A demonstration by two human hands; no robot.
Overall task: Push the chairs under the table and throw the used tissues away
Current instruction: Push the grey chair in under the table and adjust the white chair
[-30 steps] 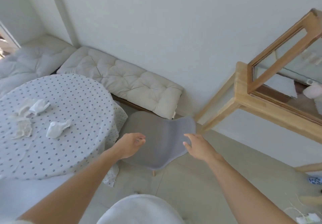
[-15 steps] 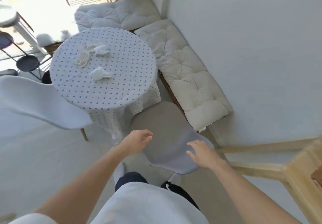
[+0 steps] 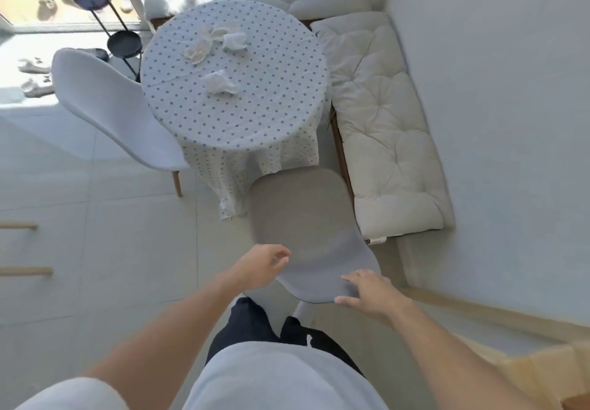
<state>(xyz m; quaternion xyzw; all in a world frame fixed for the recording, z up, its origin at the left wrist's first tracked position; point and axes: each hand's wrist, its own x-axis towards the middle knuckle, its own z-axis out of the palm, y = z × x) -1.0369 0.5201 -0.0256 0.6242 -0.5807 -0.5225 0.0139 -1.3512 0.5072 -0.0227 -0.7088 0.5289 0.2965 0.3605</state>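
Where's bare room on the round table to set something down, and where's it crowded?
Free: the near half of the table, from the single tissue down to the edge by the grey chair, plus the right side next to the bench cushion. Crowded: the far part, where the other tissues cluster. The white chair borders the left edge.

Beyond the fingers (image 3: 348,280), a grey chair (image 3: 306,227) is facing a white tablecloth (image 3: 236,116) showing blue dots, beside cream cushions (image 3: 383,128).
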